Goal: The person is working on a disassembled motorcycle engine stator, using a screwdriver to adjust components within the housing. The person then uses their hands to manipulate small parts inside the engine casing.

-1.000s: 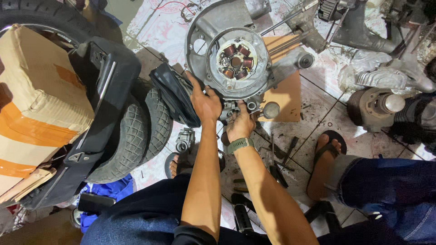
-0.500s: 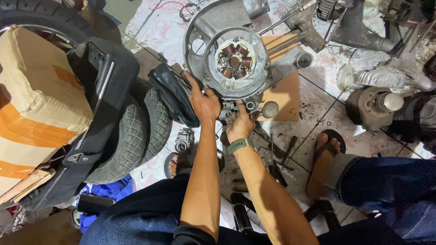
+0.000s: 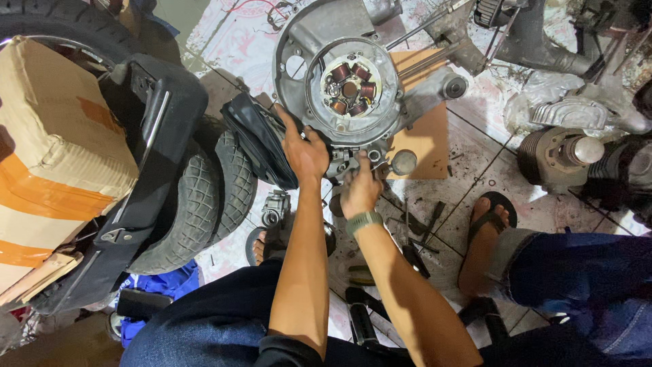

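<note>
Nearest the camera it's just dark jeans and both forearms reaching out over the floor (image 3: 475, 146), with a few dark tools (image 3: 414, 234) lying between the knees, too murky to name. A sandalled foot (image 3: 485, 238) sits off to the right. Compared with a second ago basically nothing has moved: both hands are planted on the same spot at the bottom edge of the engine case (image 3: 305, 51), and the only shift I can spot is the view drifting a hair. So it reads to me as slow fiddly work on one small fitting, not a step that's finishing. The left hand (image 3: 303, 151) lies flat, fingers spread, pressing the case's lower-left edge beside the black rubber part (image 3: 255, 139). The right hand (image 3: 360, 190), green watch on the wrist, is curled with its fingertips pinched at the little metal bits (image 3: 370, 158) under the case, but I can't tell whether it's actually gripping anything, since the fingers cover it. The case itself lies on cardboard (image 3: 424, 139) on the tiles, the copper-coil stator (image 3: 350, 87) facing up. Left of it are two tyres (image 3: 204, 204) with a black panel (image 3: 153, 156) leaning on them and a taped box (image 3: 54, 149). Far right there's a finned cylinder (image 3: 557, 153) and more engine parts, cut off by the edge.
</note>
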